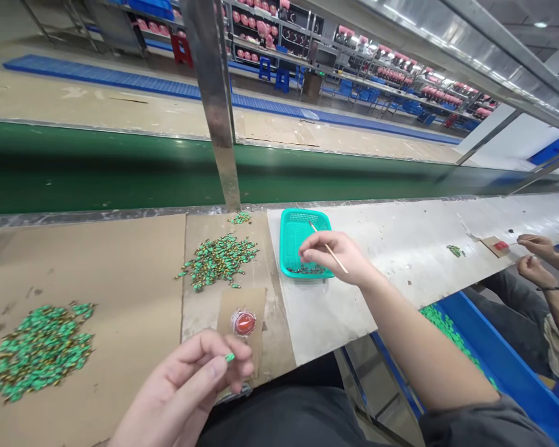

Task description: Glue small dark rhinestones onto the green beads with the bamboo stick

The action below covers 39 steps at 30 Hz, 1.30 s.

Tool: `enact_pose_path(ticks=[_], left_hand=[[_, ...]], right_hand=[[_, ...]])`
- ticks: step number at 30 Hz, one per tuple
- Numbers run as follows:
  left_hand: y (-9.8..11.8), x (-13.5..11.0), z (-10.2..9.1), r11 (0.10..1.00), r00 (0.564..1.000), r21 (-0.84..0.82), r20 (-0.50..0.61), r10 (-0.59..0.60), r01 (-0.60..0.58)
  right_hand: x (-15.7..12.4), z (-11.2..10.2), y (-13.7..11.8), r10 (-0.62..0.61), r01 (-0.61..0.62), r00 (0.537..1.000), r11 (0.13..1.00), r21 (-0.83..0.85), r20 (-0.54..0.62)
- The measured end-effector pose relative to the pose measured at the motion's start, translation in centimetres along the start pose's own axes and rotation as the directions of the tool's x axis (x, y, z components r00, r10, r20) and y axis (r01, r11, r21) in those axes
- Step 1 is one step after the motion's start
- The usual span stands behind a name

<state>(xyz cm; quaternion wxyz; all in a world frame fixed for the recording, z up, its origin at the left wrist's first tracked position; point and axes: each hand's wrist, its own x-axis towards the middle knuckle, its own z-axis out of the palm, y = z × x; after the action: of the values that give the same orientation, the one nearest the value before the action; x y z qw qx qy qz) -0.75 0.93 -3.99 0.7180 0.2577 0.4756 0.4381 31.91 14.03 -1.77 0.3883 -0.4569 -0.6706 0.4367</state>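
Your left hand [181, 388] sits nearest you, in front of and to the left of the teal plastic basket [302, 239]. Its thumb and fingertips [214, 366] are closed in a pinch on a small green piece [230, 357]; the fingers hide most of it, so its exact shape is hard to make out. Your right hand [328, 251] hovers over the near right corner of the basket, fingers curled and grasping a thin wooden stick [340, 264], with its upper end angled over the basket. Inside the basket lies a shallow scatter of small dark parts [307, 269].

Left of the basket, on brown cardboard [84, 310], lie 3 loose piles of green-and-gold pieces: a small one [240, 217], a medium one [218, 261] and a large one [41, 351] farthest away. A round dish of red paste [244, 323] rests on a cardboard square [242, 307], in front of and just left of the basket.

Right of the basket, a few green pieces [455, 250] lie on the white bench top [400, 267]. Farther right are a co-worker's 2 hands [535, 246], and below the bench edge is a blue bin [489, 347] holding more green pieces [447, 329].
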Motion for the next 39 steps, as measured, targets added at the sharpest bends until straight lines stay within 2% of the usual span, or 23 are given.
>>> enact_pose_path(ticks=[5,8,11,16,25,34,39], left_hand=[[1.1,-0.2,2.0,0.996,0.989,0.013,0.126,0.083,-0.085],[1.6,-0.4,2.8,0.996,0.981,0.018,0.175,0.081,-0.086],[2.0,-0.8,3.3,0.996,0.978,0.018,0.192,0.077,-0.082],[1.7,-1.4,3.2,0.997,0.98,0.029,0.183,0.071,-0.078],[1.3,-2.2,2.7,0.999,0.978,0.017,0.205,0.044,-0.048],[1.3,-2.3,3.0,0.999,0.976,0.011,0.21,0.05,-0.054],[1.1,-2.5,2.8,0.993,0.984,0.072,0.158,0.08,-0.093]], right_hand=[[-5.1,5.1,-4.3,-0.039,0.024,0.998,0.968,0.25,0.058],[-7.0,7.4,-5.4,-0.083,0.056,0.995,0.93,0.363,0.058],[-7.9,8.6,-5.9,-0.11,0.091,0.994,0.907,0.411,0.023],[-8.7,9.3,-6.5,-0.138,0.134,0.99,0.93,0.341,-0.01],[-8.9,10.0,-7.8,-0.337,0.343,0.939,0.934,0.099,-0.069],[-8.8,9.9,-8.1,-0.419,0.417,0.907,0.908,-0.035,-0.039],[-9.2,9.5,-8.2,-0.443,0.441,0.896,0.886,-0.144,0.019]])
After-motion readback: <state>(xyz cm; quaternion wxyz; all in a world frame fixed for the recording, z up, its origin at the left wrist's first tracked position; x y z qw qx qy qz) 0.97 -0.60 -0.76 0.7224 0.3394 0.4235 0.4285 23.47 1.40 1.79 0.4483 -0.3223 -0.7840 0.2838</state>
